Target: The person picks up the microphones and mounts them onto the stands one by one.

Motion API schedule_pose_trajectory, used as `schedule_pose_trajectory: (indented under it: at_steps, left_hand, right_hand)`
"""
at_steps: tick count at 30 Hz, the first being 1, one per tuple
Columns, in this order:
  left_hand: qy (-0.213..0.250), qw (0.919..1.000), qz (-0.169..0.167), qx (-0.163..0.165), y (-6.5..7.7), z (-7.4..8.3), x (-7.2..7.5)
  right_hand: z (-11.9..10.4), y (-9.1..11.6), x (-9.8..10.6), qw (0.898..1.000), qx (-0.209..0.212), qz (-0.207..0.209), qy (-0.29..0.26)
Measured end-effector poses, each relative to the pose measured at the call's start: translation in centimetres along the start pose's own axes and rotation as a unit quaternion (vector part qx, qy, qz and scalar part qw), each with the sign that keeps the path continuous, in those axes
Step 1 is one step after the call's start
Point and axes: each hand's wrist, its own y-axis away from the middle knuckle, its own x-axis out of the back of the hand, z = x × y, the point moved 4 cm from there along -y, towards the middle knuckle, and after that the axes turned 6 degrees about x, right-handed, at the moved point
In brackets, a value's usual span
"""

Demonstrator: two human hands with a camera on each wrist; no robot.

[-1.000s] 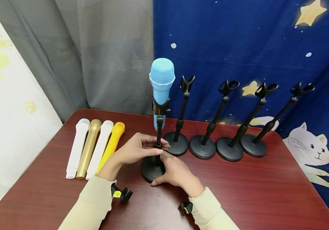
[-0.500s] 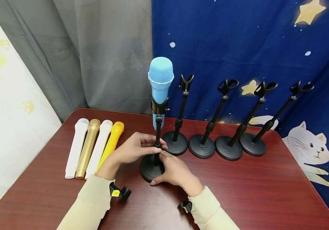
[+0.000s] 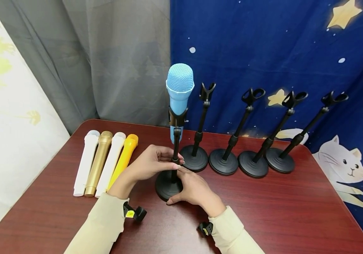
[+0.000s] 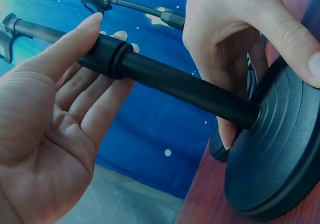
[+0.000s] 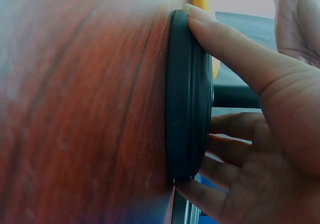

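A light blue microphone (image 3: pixel 180 88) sits upright in the clip of a black desktop microphone stand (image 3: pixel 165 187). My left hand (image 3: pixel 146 164) holds the stand's pole at the thick collar (image 4: pixel 106 58), thumb on one side and fingers on the other. Lower down, my right hand (image 3: pixel 195 188) grips the round base (image 5: pixel 187 99), its thumb on the near rim and its fingers spread around the far side. In the right wrist view the base stands on the wooden tabletop (image 5: pixel 90 109).
Several more black microphone stands (image 3: pixel 224 160), their clips empty, form a row behind and to the right. On the left lie two white microphones (image 3: pixel 86 164), a gold microphone (image 3: pixel 99 164) and a yellow microphone (image 3: pixel 122 158), side by side. Curtains (image 3: pixel 130 63) hang behind the table.
Both hands keep their hold on the stand, and the blue microphone stays in its clip. Only the head view shifts slightly.
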Motion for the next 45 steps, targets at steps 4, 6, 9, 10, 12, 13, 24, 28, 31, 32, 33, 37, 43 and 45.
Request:
schedule_pose_trajectory:
  at_steps: [4,6,9,10,12,13,24,28,31,32,33,37,43,45]
  left_hand:
    - [-0.005,0.9999,0.011,0.001,0.0,0.0,0.0]
    - [-0.013,0.9998,0.017,-0.002,0.0,0.1,0.0]
    - [-0.021,0.9995,0.024,-0.004,0.0,0.3,0.0]
    - [-0.024,0.9993,0.027,-0.004,0.0,0.3,0.0]
    - [-0.030,0.9990,0.034,-0.003,0.1,0.5,0.0]
    - [-0.031,0.9988,0.036,-0.002,0.1,0.5,0.0]
    - [-0.064,0.9958,0.065,0.007,-0.1,0.6,-0.2]
    - [-0.068,0.9951,0.072,0.008,0.0,0.7,-0.2]
    - [-0.070,0.9945,0.077,0.010,0.0,0.8,-0.2]
    - [-0.070,0.9944,0.078,0.011,0.0,0.8,-0.2]
    - [-0.071,0.9942,0.080,0.012,0.0,0.8,-0.2]
    - [-0.078,0.9928,0.090,0.015,0.1,0.9,-0.2]
    - [-0.111,0.9868,0.116,0.018,0.1,1.0,-0.3]
    - [-0.122,0.9846,0.123,0.019,0.1,1.0,-0.4]
  right_hand:
    - [0.0,0.0,0.0,1.000,-0.001,-0.001,-0.004]
    - [0.0,0.0,0.0,1.000,-0.001,-0.002,-0.005]
    - [0.1,0.0,0.0,1.000,-0.003,-0.004,-0.006]
    - [0.1,0.0,0.0,1.000,-0.004,-0.005,-0.006]
    - [0.1,0.1,0.0,1.000,-0.006,-0.007,-0.006]
    - [0.1,0.1,0.0,1.000,-0.007,-0.008,-0.005]
    - [0.2,0.2,-0.1,1.000,-0.010,-0.008,0.002]
    - [0.2,0.2,-0.1,1.000,-0.014,-0.010,0.004]
    - [0.2,0.2,-0.1,1.000,-0.019,-0.012,0.004]
    - [0.2,0.2,-0.1,1.000,-0.021,-0.012,0.004]
    - [0.2,0.2,-0.1,1.000,-0.022,-0.012,0.003]
    - [0.2,0.1,-0.1,1.000,-0.023,-0.011,0.001]
    - [0.2,0.1,-0.2,1.000,-0.022,-0.008,0.002]
    - [0.2,0.1,-0.2,1.000,-0.023,-0.007,0.002]
